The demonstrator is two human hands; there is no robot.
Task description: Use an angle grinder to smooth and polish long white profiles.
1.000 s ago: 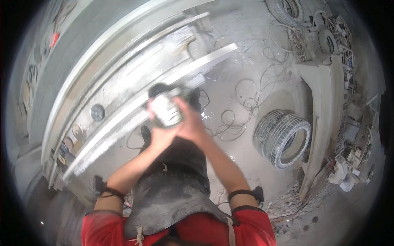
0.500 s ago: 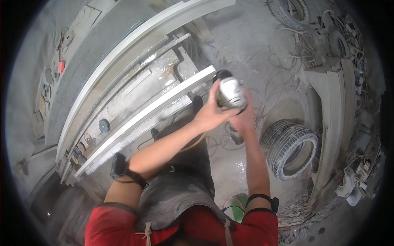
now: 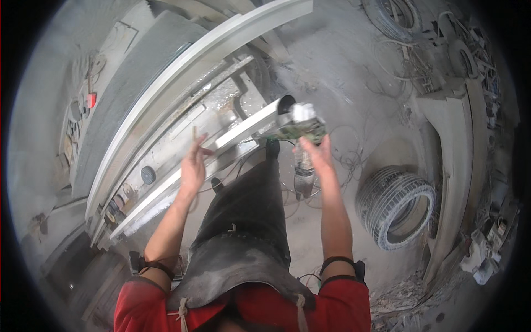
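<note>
Right hand raised, fingers wrapped on angle grinder, tool held at far end of long white stone strip. Left hand open, fingers spread, off tool, hovering over strip left of grinder. Dusty black apron below. Tyre on floor at right.

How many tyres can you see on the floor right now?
2. One tyre lies on the dusty floor, right of the right hand holding the grinder. Another tyre sits at the top edge. Clutter may hide more.
</note>
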